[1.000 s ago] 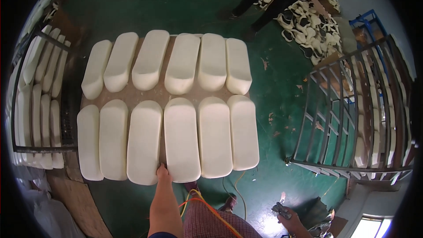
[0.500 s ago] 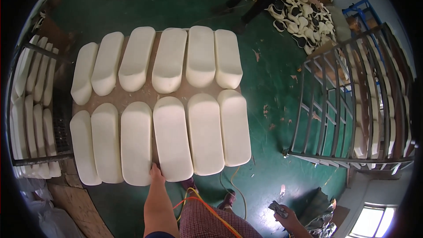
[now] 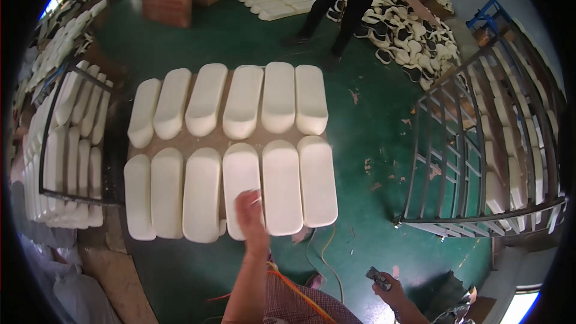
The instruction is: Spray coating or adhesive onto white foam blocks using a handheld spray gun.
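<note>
White blocks (image 3: 201, 192) lie in two rows on the counter (image 3: 183, 143), apparently for easy reach. Left hand (image 3: 249, 209) blurred over one, finger state indeterminable; right hand (image 3: 391, 288) clamped around a grey tool (image 3: 377, 276).

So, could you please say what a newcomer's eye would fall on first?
Probably the two rows of cream blocks on the central table, the left hand over the near row. Next, perhaps the heap of white and black pieces at upper right, then the right hand holding a grey object, lower right.
</note>
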{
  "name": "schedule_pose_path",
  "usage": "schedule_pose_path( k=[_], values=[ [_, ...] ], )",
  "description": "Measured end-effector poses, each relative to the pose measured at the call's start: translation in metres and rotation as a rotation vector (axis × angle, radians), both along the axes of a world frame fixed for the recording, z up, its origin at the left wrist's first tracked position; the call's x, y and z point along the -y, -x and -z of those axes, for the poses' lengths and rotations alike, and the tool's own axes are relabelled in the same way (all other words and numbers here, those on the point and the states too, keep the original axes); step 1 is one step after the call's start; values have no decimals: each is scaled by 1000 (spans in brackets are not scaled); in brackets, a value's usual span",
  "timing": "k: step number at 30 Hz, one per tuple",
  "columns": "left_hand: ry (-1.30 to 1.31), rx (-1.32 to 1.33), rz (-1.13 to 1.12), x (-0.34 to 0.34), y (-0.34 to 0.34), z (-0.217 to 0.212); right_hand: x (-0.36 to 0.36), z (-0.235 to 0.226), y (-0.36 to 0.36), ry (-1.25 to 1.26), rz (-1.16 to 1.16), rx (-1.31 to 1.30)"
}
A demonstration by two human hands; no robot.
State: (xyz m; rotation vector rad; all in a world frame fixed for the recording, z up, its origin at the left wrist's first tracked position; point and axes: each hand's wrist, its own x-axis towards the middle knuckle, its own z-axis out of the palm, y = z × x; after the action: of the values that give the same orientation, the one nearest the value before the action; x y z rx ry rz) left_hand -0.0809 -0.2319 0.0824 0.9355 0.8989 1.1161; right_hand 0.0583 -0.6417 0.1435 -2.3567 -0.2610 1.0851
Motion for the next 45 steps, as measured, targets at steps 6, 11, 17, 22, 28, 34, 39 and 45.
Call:
schedule_pose_path(
  k=[6, 11, 17, 22, 28, 34, 39, 45],
  values=[
    [-1065, 304, 448, 108, -57, -249, 79, 2, -4, -240, -412, 422],
    [-1090, 568, 488, 194, -59, -310, 141, 29, 14, -148, -76, 195],
    [-1060, 710, 583, 275, -74, -325, 186, 0, 25, -118, 62, 261],
    [-1053, 737, 588, 307, -69, -333, 188, -26, 17, -113, 71, 269],
    [-1029, 753, 576, 312, -71, -335, 174, -25, 11, -110, 53, 199],
    [-944, 775, 578, 283, -75, -331, 151, -23, 1, -98, -16, 224],
    [-875, 787, 556, 254, -75, -326, 121, -28, 1, -34, -49, 106],
    [-805, 784, 518, 238, -80, -314, 93, -25, 3, -42, -99, 57]
  ],
)
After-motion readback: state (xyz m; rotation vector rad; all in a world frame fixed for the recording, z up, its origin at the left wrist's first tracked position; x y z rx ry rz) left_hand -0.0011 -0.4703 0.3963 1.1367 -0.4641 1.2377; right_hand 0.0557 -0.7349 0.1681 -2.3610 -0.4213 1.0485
